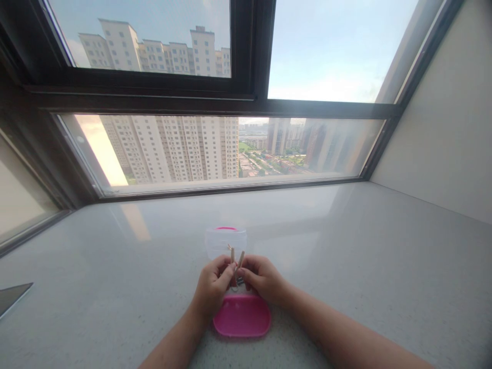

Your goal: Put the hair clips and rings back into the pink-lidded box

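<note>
My left hand is closed in a pinch on a slim tan stick-like piece that points upward. Just beside it, my right hand pinches a second slim tan piece, tilted to the right. The two pieces come close together lower down, where my fingers partly hide them; I cannot tell whether they are joined. Something small, pale and looped shows below the fingers. Directly in front of me, under the hands, lies a shallow pink tray or lid. Beyond the hands stands a clear plastic box with a pink strip on it.
A pale speckled counter spreads around the hands. At the far left lies the corner of a dark flat object. A dark window frame borders the counter at the back, and a white wall rises on the right.
</note>
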`<move>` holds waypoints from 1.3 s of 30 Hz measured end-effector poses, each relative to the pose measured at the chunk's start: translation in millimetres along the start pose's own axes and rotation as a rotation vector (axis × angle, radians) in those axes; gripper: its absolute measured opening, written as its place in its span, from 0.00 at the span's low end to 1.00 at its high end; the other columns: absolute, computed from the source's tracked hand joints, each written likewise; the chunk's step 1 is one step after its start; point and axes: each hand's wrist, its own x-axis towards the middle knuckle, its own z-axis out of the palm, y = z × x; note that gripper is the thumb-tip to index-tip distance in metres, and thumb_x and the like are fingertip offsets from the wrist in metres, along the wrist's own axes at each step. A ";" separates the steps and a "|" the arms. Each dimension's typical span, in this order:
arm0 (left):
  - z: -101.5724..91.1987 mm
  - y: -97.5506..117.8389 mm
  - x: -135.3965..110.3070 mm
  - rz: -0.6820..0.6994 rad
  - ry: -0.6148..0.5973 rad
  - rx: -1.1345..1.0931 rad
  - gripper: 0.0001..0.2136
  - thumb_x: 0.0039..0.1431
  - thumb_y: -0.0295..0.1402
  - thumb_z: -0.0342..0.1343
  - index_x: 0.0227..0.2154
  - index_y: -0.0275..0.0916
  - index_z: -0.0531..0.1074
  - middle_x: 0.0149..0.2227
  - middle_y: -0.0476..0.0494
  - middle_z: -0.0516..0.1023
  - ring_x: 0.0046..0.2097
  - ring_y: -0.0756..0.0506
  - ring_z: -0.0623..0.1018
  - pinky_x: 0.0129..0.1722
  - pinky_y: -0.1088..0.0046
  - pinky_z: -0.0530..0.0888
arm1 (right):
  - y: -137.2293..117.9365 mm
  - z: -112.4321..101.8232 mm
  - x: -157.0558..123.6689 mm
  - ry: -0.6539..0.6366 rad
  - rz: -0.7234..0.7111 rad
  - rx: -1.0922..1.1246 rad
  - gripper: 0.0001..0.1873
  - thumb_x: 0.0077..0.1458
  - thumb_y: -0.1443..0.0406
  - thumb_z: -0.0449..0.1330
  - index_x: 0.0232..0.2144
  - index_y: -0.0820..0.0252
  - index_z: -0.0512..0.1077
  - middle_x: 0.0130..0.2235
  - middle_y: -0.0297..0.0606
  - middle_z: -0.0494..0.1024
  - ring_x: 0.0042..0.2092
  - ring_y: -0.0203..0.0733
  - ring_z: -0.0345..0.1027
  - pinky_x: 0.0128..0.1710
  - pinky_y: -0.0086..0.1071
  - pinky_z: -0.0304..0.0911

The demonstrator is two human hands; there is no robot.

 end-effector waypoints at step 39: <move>2.0 1.1 4.6 -0.088 -0.004 -0.166 0.12 0.53 0.39 0.56 0.25 0.32 0.70 0.20 0.47 0.71 0.18 0.55 0.62 0.16 0.81 0.56 | -0.4 -3.7 -0.9 0.173 0.001 0.076 0.14 0.51 0.56 0.57 0.26 0.62 0.63 0.18 0.28 0.67 0.16 0.28 0.55 0.13 0.22 0.49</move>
